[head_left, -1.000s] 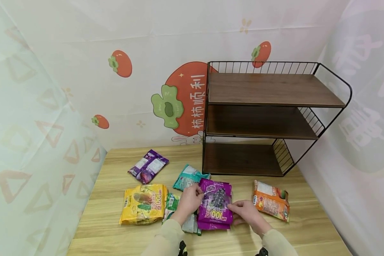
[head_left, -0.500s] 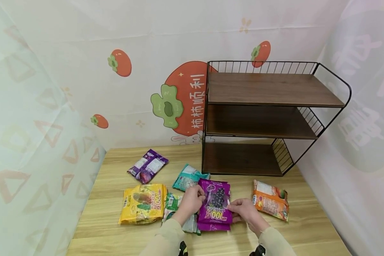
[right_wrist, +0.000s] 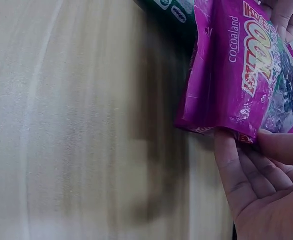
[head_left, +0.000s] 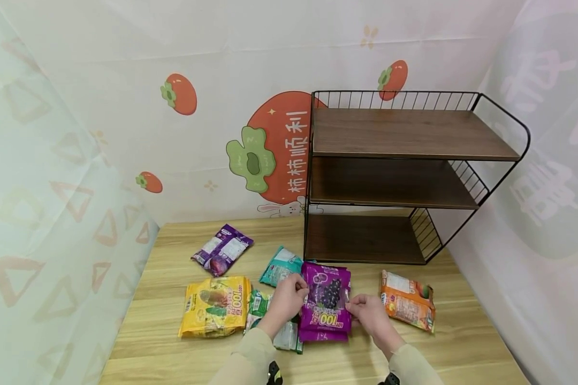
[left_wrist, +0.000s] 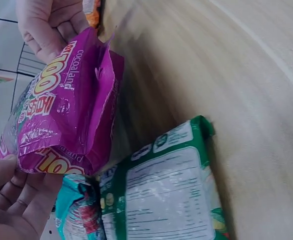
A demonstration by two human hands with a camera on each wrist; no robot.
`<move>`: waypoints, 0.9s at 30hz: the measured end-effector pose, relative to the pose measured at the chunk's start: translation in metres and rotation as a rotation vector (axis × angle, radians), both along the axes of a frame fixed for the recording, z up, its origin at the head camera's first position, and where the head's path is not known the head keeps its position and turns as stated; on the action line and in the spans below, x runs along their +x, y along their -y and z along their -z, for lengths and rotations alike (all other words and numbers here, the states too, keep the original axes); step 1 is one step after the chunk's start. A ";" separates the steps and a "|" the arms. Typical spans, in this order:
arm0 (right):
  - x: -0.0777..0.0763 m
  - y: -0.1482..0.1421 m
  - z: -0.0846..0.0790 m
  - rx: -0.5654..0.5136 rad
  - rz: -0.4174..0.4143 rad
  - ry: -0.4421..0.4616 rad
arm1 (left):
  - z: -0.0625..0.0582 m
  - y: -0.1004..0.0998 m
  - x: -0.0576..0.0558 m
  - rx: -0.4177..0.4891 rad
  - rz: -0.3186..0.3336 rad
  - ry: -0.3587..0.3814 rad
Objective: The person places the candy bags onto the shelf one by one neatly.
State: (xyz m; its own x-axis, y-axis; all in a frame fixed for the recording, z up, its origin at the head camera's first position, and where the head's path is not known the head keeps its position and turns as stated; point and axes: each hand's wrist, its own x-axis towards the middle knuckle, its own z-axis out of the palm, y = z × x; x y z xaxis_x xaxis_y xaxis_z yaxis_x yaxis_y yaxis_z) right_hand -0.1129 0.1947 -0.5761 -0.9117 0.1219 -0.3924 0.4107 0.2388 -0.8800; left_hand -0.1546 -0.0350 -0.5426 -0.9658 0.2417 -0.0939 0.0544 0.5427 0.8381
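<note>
A purple candy bag (head_left: 325,307) with dark grapes and a large "100" on its front is held up by its two sides, in front of the shelf. My left hand (head_left: 288,300) pinches its left edge, and my right hand (head_left: 372,318) pinches the right edge between thumb and fingers. In the right wrist view the bag's bottom seam (right_wrist: 194,107) shows over the wood, with a shadow beside it. Under and left of it lie a green candy bag (left_wrist: 166,190) with a white label and a teal candy bag (head_left: 281,267), each partly hidden.
A yellow candy bag (head_left: 215,307) lies on the wooden table (head_left: 149,353) to the left, with a dark purple bag (head_left: 223,250) behind it. An orange bag (head_left: 408,301) rests at the right. A three-tier shelf (head_left: 395,184) with a black wire frame stands at the back right.
Both hands have shifted the purple bag slightly away from the front edge, towards the shelf, and its lower edge has risen. The other bags have stayed put.
</note>
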 end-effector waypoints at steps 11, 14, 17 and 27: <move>-0.007 -0.002 -0.026 0.035 0.031 -0.109 | -0.015 0.005 -0.007 0.044 -0.037 -0.073; -0.008 -0.003 -0.033 0.059 0.018 -0.124 | -0.019 0.006 -0.008 0.062 -0.048 -0.082; -0.008 -0.003 -0.040 0.095 0.010 -0.139 | -0.025 0.007 -0.008 0.093 -0.058 -0.095; -0.010 -0.001 -0.061 0.164 0.010 -0.237 | -0.042 0.008 -0.007 0.160 -0.111 -0.133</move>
